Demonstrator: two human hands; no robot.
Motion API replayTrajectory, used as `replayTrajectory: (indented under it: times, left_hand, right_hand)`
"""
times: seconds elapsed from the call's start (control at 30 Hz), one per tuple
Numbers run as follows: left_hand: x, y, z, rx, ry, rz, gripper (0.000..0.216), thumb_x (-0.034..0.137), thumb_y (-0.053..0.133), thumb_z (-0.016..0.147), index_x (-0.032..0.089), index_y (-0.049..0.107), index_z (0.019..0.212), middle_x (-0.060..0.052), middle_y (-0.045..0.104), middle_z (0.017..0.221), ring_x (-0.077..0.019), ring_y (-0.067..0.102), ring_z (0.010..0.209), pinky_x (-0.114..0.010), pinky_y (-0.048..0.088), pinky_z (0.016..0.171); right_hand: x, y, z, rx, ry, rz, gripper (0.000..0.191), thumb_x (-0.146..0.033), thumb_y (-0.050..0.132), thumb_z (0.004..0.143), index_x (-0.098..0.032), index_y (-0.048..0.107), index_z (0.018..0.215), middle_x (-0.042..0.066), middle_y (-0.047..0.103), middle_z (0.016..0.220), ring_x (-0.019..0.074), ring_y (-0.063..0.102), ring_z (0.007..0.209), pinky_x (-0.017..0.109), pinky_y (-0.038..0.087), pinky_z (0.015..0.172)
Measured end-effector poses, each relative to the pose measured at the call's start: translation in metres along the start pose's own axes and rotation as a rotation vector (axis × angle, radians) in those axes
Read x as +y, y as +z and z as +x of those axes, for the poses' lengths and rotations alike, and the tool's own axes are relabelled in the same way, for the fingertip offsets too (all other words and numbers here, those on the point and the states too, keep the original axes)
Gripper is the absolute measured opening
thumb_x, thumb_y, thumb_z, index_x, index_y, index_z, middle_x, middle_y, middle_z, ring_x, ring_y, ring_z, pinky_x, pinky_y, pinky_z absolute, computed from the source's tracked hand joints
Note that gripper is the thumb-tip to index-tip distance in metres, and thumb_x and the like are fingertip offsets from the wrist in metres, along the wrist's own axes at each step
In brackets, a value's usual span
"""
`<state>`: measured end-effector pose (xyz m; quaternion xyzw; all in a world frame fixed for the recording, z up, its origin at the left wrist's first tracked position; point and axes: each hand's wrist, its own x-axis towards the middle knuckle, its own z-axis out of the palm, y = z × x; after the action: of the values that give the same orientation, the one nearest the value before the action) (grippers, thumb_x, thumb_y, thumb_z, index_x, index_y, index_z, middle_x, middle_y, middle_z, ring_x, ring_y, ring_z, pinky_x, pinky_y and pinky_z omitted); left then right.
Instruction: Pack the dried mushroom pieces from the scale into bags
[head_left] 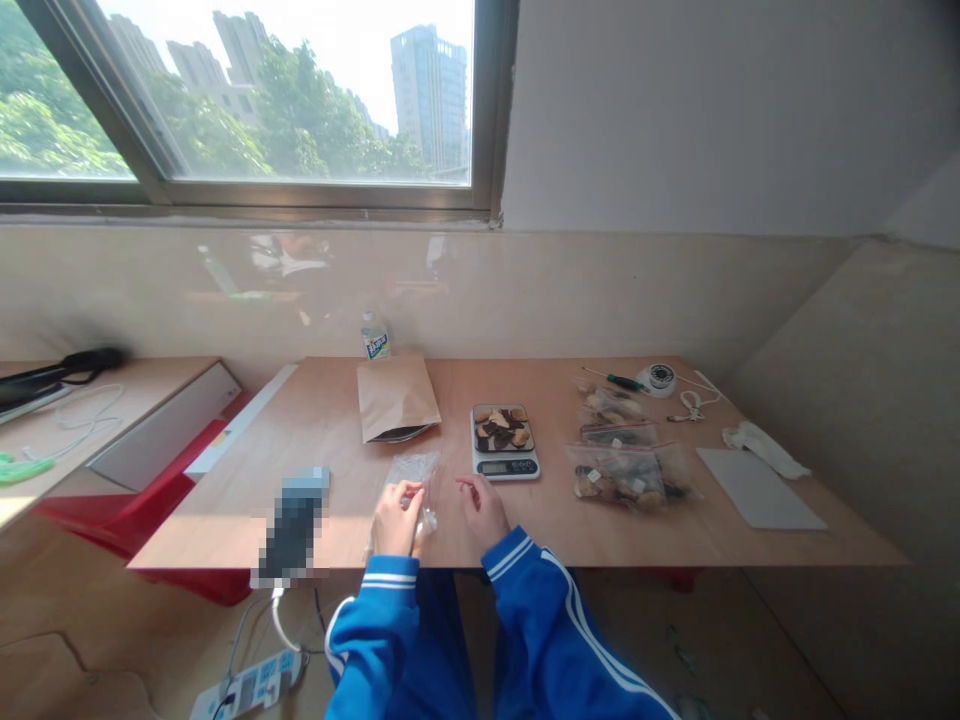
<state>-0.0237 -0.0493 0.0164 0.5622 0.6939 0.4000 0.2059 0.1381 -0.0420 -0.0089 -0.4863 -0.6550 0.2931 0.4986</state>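
Observation:
My left hand (397,517) rests at the table's front with fingers curled and pinched on a clear plastic bag (416,468), which lies partly under it. My right hand (485,512) hovers just right of the bag, fingers loosely bent and a little apart, with nothing visible in them. Beyond it stands a small kitchen scale (510,468) with a display on its front. Dark and tan dried pieces (502,428), perhaps dried mushrooms, cover its plate. Behind the plastic bag lies a brown paper pouch (397,398), its dark mouth turned toward me.
Several clear zip bags of dried pieces (619,475) lie right of the scale. Farther right are a screwdriver (624,382), a white round device (660,379), a cable, a white board (761,488) and a cloth. A bottle (375,337) stands behind; a phone (292,525) lies left.

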Motion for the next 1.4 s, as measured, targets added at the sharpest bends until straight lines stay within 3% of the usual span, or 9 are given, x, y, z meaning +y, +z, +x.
replayTrajectory:
  times: [0.1, 0.23, 0.43, 0.57, 0.7, 0.77, 0.9, 1.03, 1.4]
  left_hand:
    - [0.018, 0.002, -0.014, -0.047, 0.059, -0.153, 0.032, 0.050, 0.054, 0.076, 0.021, 0.065, 0.076, -0.001, 0.061, 0.074, -0.0135, 0.055, 0.059, -0.026, 0.045, 0.061]
    - [0.036, 0.003, -0.028, -0.133, 0.066, -0.271, 0.035, 0.054, 0.057, 0.074, 0.019, 0.062, 0.069, -0.001, 0.062, 0.065, -0.0133, 0.055, 0.057, -0.024, 0.044, 0.056]
    - [0.043, -0.017, -0.021, 0.099, -0.092, -0.401, 0.042, 0.060, 0.057, 0.072, 0.018, 0.059, 0.076, -0.002, 0.062, 0.069, -0.0156, 0.058, 0.065, -0.026, 0.047, 0.063]
    - [0.045, -0.021, -0.017, 0.058, -0.097, -0.473, 0.043, 0.061, 0.059, 0.070, 0.018, 0.056, 0.075, -0.001, 0.060, 0.067, -0.0159, 0.059, 0.065, -0.027, 0.048, 0.064]
    - [0.046, -0.013, -0.019, 0.055, -0.074, -0.519, 0.042, 0.057, 0.060, 0.071, 0.017, 0.058, 0.079, -0.009, 0.063, 0.094, -0.0211, 0.061, 0.092, -0.032, 0.050, 0.079]
    - [0.046, -0.010, -0.019, 0.060, -0.070, -0.532, 0.040, 0.056, 0.059, 0.072, 0.017, 0.058, 0.079, -0.012, 0.060, 0.111, -0.0240, 0.058, 0.106, -0.035, 0.049, 0.086]
    - [0.044, -0.003, -0.016, 0.040, -0.109, -0.561, 0.039, 0.057, 0.056, 0.075, 0.018, 0.053, 0.081, -0.015, 0.058, 0.123, -0.0257, 0.057, 0.112, -0.039, 0.049, 0.087]
    - [0.037, 0.003, -0.014, 0.010, -0.127, -0.559, 0.038, 0.058, 0.052, 0.078, 0.020, 0.049, 0.084, -0.015, 0.057, 0.127, -0.0237, 0.061, 0.106, -0.036, 0.051, 0.081]
    - [0.044, 0.002, -0.020, -0.060, -0.152, -0.482, 0.046, 0.064, 0.052, 0.073, 0.020, 0.053, 0.085, -0.013, 0.062, 0.116, -0.0237, 0.066, 0.091, -0.037, 0.053, 0.076]
  right_hand:
    - [-0.010, 0.002, -0.008, -0.044, 0.179, 0.136, 0.030, -0.033, 0.047, 0.086, -0.015, 0.059, 0.106, 0.007, 0.064, 0.083, 0.0153, 0.059, 0.066, 0.026, 0.048, 0.057]
    - [-0.019, -0.007, -0.013, -0.173, 0.245, 0.233, 0.032, -0.044, 0.050, 0.084, -0.016, 0.066, 0.084, 0.006, 0.068, 0.078, 0.0177, 0.062, 0.071, 0.028, 0.049, 0.064]
    - [-0.006, -0.046, -0.003, 0.102, 0.386, 0.256, 0.044, -0.059, 0.053, 0.077, -0.017, 0.063, 0.069, 0.003, 0.060, 0.060, 0.0138, 0.053, 0.052, 0.026, 0.043, 0.050]
    - [0.010, -0.065, 0.010, 0.047, 0.260, 0.164, 0.042, -0.055, 0.047, 0.083, -0.019, 0.066, 0.093, 0.010, 0.066, 0.092, 0.0193, 0.060, 0.077, 0.032, 0.050, 0.067]
    - [0.033, -0.071, 0.044, 0.349, 0.078, -0.196, 0.040, -0.047, 0.049, 0.083, -0.019, 0.057, 0.110, 0.015, 0.055, 0.115, 0.0276, 0.049, 0.110, 0.047, 0.043, 0.091]
    - [0.044, -0.070, 0.063, 0.373, 0.059, -0.336, 0.040, -0.044, 0.051, 0.082, -0.018, 0.055, 0.112, 0.017, 0.051, 0.119, 0.0305, 0.044, 0.116, 0.052, 0.037, 0.096]
    - [0.059, -0.063, 0.084, 0.267, 0.049, -0.488, 0.039, -0.037, 0.055, 0.078, -0.015, 0.054, 0.111, 0.018, 0.049, 0.118, 0.0319, 0.044, 0.111, 0.052, 0.037, 0.094]
    - [0.066, -0.060, 0.081, 0.254, -0.016, -0.557, 0.032, -0.033, 0.052, 0.080, -0.016, 0.055, 0.106, 0.016, 0.052, 0.111, 0.0288, 0.046, 0.103, 0.047, 0.039, 0.089]
    - [0.076, -0.083, 0.080, 0.218, -0.060, -0.510, 0.018, -0.031, 0.046, 0.086, -0.018, 0.056, 0.092, 0.010, 0.058, 0.099, 0.0237, 0.049, 0.093, 0.041, 0.035, 0.086]
